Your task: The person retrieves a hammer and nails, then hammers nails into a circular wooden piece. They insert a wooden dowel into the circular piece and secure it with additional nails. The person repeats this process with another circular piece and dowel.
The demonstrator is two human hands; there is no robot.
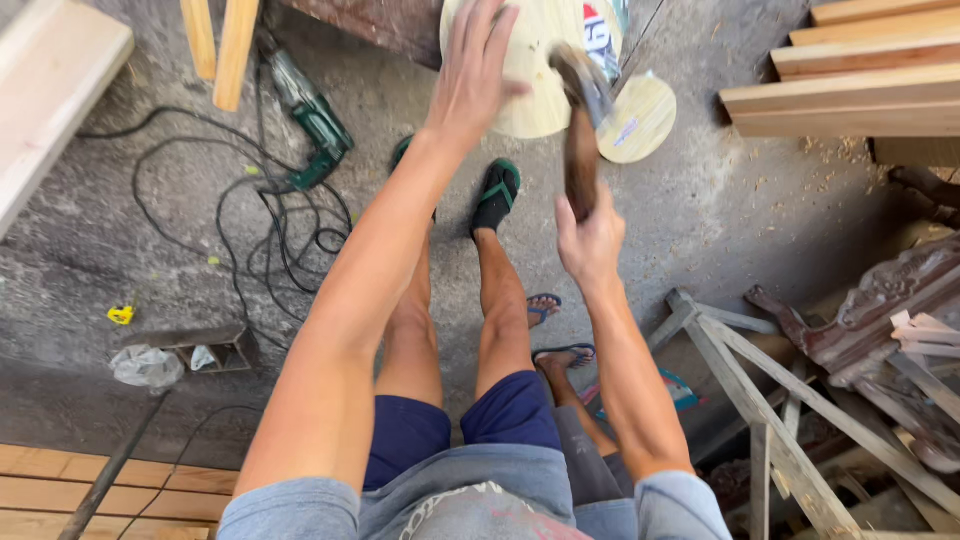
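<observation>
Forearms reach out from close under the camera. Largest beyond them is the round pale wooden board (pixel 535 70), stiff and likely light; the left hand (pixel 470 75) lies flat on its face with fingers spread, pinning it, clasping nothing. Just right of that hand, the right hand (pixel 590 240) closes round a hammer (pixel 582 120) low on its brown handle; its blurred head, probably heavy, hangs over the board.
</observation>
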